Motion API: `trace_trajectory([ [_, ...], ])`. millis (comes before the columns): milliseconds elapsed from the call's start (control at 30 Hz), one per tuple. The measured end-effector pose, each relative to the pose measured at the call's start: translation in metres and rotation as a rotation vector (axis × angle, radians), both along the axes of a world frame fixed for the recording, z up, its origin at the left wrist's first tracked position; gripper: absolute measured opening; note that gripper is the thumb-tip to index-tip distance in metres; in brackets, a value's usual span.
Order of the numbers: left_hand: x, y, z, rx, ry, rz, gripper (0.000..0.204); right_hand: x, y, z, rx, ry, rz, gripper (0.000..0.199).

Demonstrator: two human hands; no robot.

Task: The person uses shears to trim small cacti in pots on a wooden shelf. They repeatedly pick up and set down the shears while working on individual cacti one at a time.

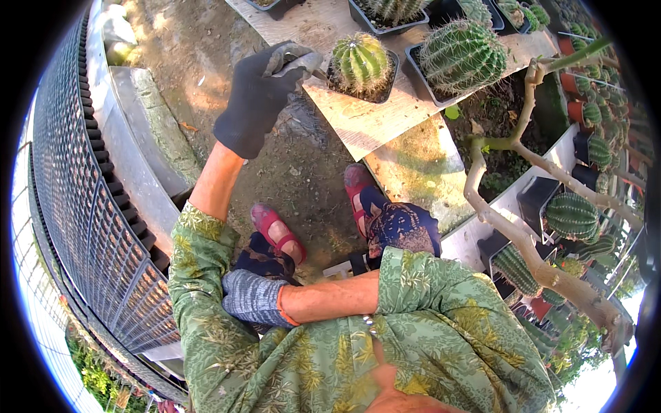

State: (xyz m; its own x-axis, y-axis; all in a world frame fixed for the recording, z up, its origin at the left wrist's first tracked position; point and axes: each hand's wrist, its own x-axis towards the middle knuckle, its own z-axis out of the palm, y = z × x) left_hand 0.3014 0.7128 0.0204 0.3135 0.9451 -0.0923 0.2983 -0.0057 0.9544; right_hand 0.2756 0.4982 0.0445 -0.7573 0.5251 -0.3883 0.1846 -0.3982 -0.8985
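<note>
My left hand (256, 100), in a dark work glove, is stretched forward beside a small potted cactus. Its fingers are closed, and a short thin tip shows past them near the pot's left edge; what it belongs to I cannot make out. The round, ribbed, yellow-green cactus (360, 63) stands upright in a black square pot on a wooden board (365, 127). Across my body lies my right forearm, its hand (251, 297) in a grey knit glove by my left sleeve. The fingers of that hand are hidden.
A larger spiny cactus (463, 56) stands right of the small one, with more potted cacti behind. A bare branching trunk (520, 244) rises on the right, before rows of cacti (571, 215). Black mesh crates (103, 206) line the left. Bare soil (303, 179) lies below.
</note>
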Motion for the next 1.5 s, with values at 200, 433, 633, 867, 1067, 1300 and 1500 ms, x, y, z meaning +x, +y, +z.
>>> trace_trajectory([
  [200, -0.011, 0.015, -0.012, -0.128, -0.145, 0.013, 0.024, 0.002, 0.003, 0.001, -0.125, 0.003, -0.074, 0.025],
  [433, -0.022, 0.02, -0.024, -0.273, -0.52, -0.115, 0.024, 0.01, 0.014, 0.012, -0.217, 0.019, -0.092, 0.027],
  [633, -0.034, 0.014, -0.009, -0.278, -0.023, -0.323, 0.02, 0.003, 0.008, 0.009, -0.143, -0.001, 0.0, 0.027],
  [867, -0.025, -0.003, 0.015, -0.147, -0.061, 0.003, 0.021, -0.013, -0.013, -0.006, 0.184, -0.008, 0.157, 0.026],
  [1067, -0.006, -0.018, 0.007, -0.105, -0.137, 0.089, 0.022, -0.012, -0.012, 0.0, 0.26, -0.019, 0.232, 0.023],
  [1300, -0.002, -0.021, -0.01, -0.11, -0.256, 0.125, 0.023, -0.003, -0.011, 0.003, 0.624, 0.016, 0.393, 0.023],
  [1500, -0.012, -0.016, -0.009, -0.111, -0.281, 0.145, 0.021, -0.012, -0.022, -0.005, 0.218, -0.042, 0.189, 0.024],
])
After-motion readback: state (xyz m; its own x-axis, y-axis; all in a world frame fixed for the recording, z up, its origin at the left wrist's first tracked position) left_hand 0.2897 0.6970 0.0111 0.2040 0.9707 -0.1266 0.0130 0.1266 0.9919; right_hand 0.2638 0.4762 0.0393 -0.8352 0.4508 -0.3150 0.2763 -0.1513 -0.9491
